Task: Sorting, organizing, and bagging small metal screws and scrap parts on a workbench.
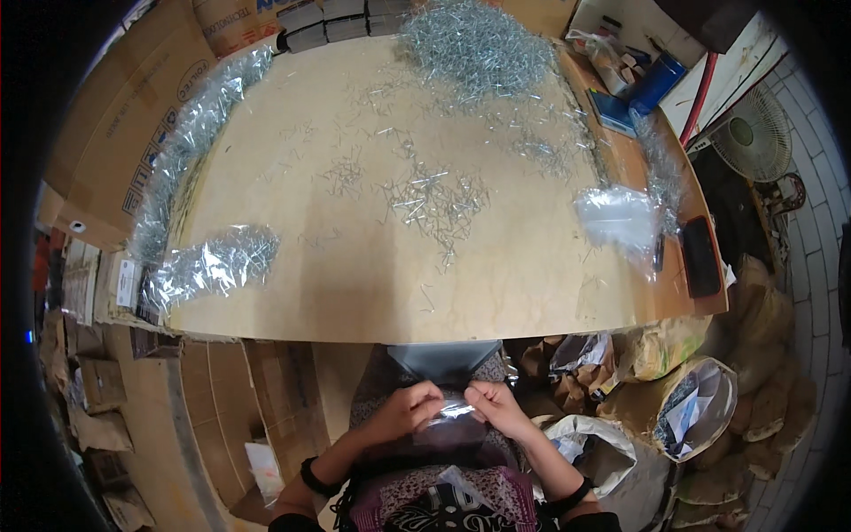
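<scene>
Item: small clear plastic bag (455, 413), pinched between my left hand (406, 410) and right hand (498, 408), over my lap below the table (355, 293) edge. Metal pins (436, 202) lie scattered on the tabletop, well apart.

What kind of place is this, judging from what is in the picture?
Probably a small packing workshop. A table is strewn with a heap of metal pins, filled clear bags lie along its edge, and both hands, left hand and right hand, hold a small clear bag.
</scene>
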The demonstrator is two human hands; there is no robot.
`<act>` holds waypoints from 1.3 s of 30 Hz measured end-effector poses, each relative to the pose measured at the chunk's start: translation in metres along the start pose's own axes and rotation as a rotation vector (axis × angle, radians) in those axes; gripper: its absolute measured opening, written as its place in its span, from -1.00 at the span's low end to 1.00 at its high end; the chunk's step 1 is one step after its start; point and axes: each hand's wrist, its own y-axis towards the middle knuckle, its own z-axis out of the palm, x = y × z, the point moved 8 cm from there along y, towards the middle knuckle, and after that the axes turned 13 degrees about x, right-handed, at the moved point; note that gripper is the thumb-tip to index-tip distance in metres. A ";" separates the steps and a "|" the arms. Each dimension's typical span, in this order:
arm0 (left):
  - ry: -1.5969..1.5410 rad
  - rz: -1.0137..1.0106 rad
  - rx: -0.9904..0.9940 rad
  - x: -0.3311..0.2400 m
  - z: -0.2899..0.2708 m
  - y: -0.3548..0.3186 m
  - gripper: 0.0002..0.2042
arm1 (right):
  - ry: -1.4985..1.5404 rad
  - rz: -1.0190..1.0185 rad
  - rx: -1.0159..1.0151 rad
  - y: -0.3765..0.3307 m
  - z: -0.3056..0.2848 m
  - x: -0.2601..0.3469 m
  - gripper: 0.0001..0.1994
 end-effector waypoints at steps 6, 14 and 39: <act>0.632 0.035 -0.057 0.029 -0.019 0.001 -0.78 | -1.108 -0.303 -0.095 -0.003 0.009 0.024 -0.81; 0.462 0.058 -0.218 0.071 -0.022 0.007 -0.82 | -0.957 -0.530 -0.679 -0.012 -0.015 0.042 -0.79; 0.429 0.353 -0.383 0.002 -0.013 -0.010 -0.86 | -1.192 -0.555 -0.393 0.077 -0.039 0.221 -0.64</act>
